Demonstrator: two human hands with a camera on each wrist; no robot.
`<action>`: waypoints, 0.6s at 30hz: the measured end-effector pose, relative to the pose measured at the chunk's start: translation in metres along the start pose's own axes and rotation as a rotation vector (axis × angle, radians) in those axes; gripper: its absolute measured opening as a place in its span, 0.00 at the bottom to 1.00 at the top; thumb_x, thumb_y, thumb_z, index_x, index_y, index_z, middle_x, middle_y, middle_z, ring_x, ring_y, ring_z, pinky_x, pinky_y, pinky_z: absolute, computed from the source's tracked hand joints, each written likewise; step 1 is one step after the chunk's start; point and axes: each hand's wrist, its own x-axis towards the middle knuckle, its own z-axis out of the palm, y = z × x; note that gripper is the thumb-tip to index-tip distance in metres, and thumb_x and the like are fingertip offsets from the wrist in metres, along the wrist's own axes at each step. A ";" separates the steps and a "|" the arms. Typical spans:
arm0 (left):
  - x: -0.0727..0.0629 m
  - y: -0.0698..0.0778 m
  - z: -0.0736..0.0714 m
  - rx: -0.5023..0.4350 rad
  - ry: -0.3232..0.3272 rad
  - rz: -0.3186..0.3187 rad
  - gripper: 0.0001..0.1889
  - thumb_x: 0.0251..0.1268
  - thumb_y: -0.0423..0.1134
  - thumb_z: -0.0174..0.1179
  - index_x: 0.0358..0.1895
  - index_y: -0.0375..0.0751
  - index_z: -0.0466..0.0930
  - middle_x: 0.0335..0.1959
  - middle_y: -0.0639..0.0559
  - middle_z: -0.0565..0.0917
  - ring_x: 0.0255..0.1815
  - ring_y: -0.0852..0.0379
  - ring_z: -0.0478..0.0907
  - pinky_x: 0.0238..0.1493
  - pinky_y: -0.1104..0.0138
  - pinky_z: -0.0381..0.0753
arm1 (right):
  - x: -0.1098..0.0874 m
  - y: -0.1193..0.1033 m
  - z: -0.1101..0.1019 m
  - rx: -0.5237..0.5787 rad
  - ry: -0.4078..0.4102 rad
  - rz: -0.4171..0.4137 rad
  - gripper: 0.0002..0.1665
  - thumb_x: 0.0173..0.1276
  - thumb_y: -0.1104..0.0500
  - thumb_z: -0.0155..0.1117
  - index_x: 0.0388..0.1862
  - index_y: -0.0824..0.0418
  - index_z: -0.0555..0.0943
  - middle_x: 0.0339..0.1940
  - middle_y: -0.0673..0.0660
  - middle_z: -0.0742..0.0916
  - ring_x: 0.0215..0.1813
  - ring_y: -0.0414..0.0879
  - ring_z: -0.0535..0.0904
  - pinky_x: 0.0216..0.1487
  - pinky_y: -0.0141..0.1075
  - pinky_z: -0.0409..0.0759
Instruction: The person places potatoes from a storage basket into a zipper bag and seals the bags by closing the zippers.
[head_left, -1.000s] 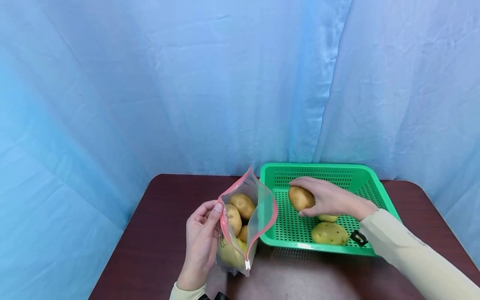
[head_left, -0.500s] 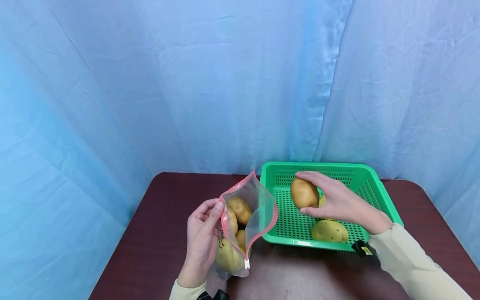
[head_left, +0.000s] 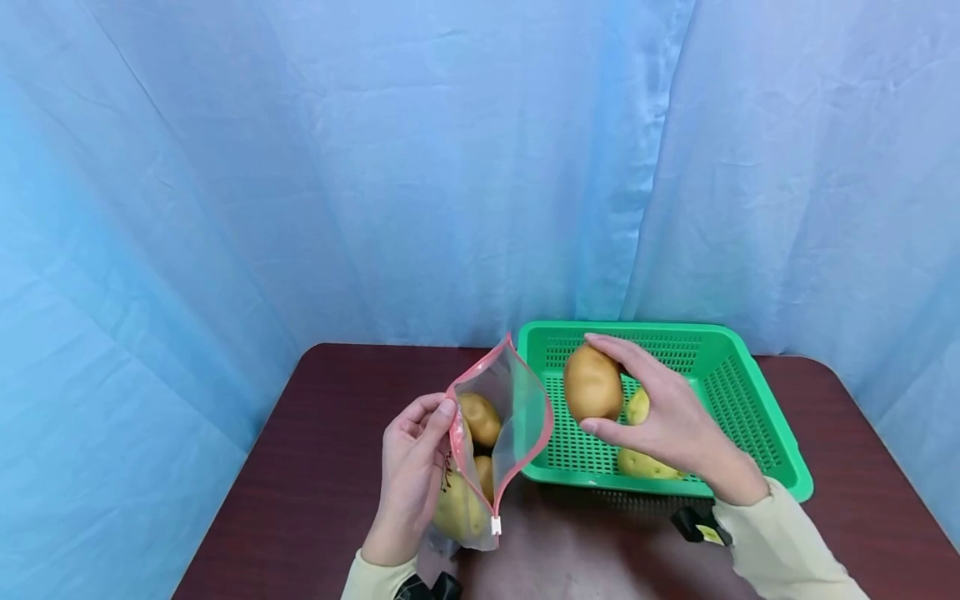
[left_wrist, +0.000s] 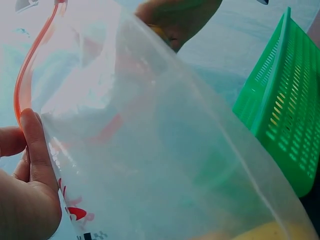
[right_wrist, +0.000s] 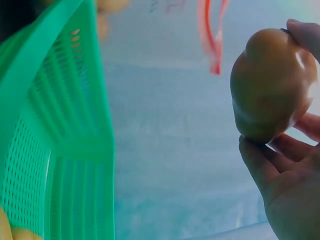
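My left hand [head_left: 411, 471] pinches the left edge of a clear zip bag [head_left: 521, 433] between thumb and fingers. The bag's pink-rimmed mouth gapes toward the right, and a white slider sits at its near corner. Several potatoes [head_left: 480, 418] lie inside it. In the right wrist view a brown potato [right_wrist: 272, 82] is gripped between the thumb and fingers of my right hand [right_wrist: 295, 175]. That hand holds it over the left part of a green basket [head_left: 780, 442], to the right of the bag's mouth. Yellowish potatoes [head_left: 645, 464] rest in the basket beneath the hand.
The basket stands on a dark reddish-brown table [head_left: 300, 467], just right of the bag. A pale blue curtain [head_left: 450, 167] hangs behind the table and along its left side. Black wrist straps [head_left: 693, 525] show at the cuffs.
My right hand has lifted the brown potato from low in the basket and shifted it slightly left toward the bag. The left hand keeps its pinch on the bag, moving slightly right.
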 end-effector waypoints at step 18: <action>0.000 -0.001 0.000 0.016 -0.006 -0.001 0.04 0.74 0.28 0.61 0.41 0.38 0.84 0.28 0.53 0.82 0.26 0.63 0.77 0.28 0.74 0.79 | 0.000 -0.030 0.033 0.221 0.086 -0.034 0.54 0.50 0.58 0.85 0.77 0.53 0.70 0.73 0.54 0.78 0.70 0.45 0.74 0.66 0.31 0.74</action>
